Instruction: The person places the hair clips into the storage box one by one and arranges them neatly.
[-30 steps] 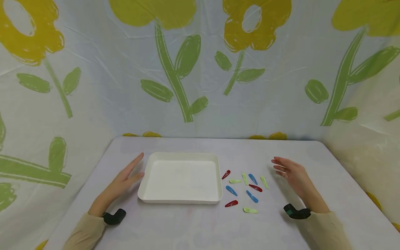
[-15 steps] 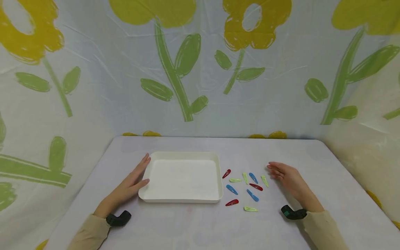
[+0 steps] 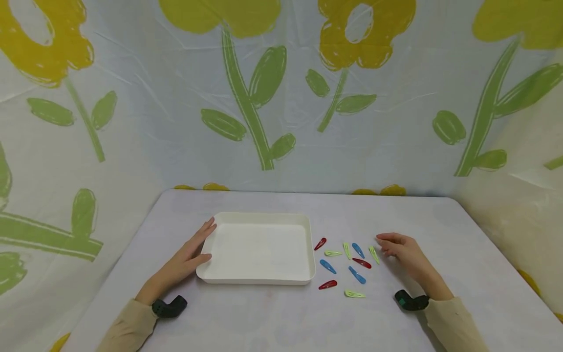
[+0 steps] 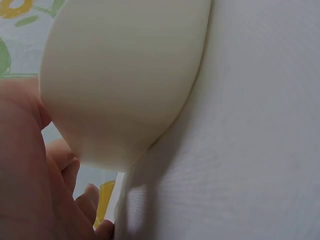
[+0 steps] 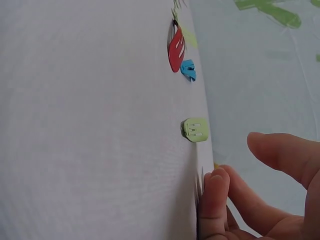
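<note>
My left hand (image 3: 182,261) rests with fairly straight fingers against the left side of a white rectangular tray (image 3: 259,282); the left wrist view shows the fingers by the tray's outer wall (image 4: 125,75). To the tray's right lie several snap hair clips in red, blue and light green. My right hand (image 3: 406,254) hovers just right of them, fingers loosely bent and holding nothing. Nearest to it is a light green hair clip (image 3: 374,254). In the right wrist view, thumb and fingers stand apart, near a green clip (image 5: 195,130), with a red clip (image 5: 176,50) beyond.
A blue hair clip (image 3: 357,275) and a red hair clip (image 3: 327,284) lie nearer the front, with a light green clip (image 3: 354,294) below them. Behind the white table (image 3: 264,322) hangs a flower-printed curtain (image 3: 184,161).
My left hand has moved right and come to the tray's left edge. My right hand has come lower and slightly left, closer to the clips. The tray and clips keep their arrangement.
</note>
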Available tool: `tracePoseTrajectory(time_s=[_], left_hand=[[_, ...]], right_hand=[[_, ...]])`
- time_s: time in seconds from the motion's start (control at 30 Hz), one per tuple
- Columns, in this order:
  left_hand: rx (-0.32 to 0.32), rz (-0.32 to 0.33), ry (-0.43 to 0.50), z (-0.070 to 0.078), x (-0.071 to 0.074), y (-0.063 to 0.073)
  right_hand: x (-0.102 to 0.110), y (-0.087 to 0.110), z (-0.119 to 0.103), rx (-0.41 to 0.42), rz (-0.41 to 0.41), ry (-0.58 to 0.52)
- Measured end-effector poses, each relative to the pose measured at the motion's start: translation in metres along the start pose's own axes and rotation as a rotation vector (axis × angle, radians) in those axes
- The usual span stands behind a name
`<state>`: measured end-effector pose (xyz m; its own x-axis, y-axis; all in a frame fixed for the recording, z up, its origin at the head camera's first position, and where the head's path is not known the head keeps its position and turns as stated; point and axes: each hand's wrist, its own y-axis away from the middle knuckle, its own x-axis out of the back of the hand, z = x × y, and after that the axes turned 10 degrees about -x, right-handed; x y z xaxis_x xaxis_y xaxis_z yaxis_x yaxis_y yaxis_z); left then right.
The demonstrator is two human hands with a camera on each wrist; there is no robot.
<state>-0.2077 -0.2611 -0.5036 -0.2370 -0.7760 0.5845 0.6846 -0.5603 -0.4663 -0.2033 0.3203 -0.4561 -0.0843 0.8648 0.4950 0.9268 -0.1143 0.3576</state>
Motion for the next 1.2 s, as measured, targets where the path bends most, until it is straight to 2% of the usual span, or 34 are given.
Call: tracePoseTrajectory(time_s=[0.23, 0.57, 0.93, 1.2], left_hand=[[0.011, 0.001, 0.006, 0.001, 0.001, 0.000], [0.020, 0.003, 0.013, 0.001, 0.001, 0.000], [0.022, 0.011, 0.019, 0.003, 0.001, 0.001], [0.023, 0.009, 0.028, 0.003, 0.001, 0.001]], right_hand=[[-0.004, 0.004, -0.002, 0.011, 0.023, 0.039], [-0.011, 0.010, -0.009, 0.019, 0.061, 0.156], [-0.014, 0.008, -0.009, 0.055, 0.087, 0.192], [-0.017, 0.014, -0.015, 0.074, 0.101, 0.211]])
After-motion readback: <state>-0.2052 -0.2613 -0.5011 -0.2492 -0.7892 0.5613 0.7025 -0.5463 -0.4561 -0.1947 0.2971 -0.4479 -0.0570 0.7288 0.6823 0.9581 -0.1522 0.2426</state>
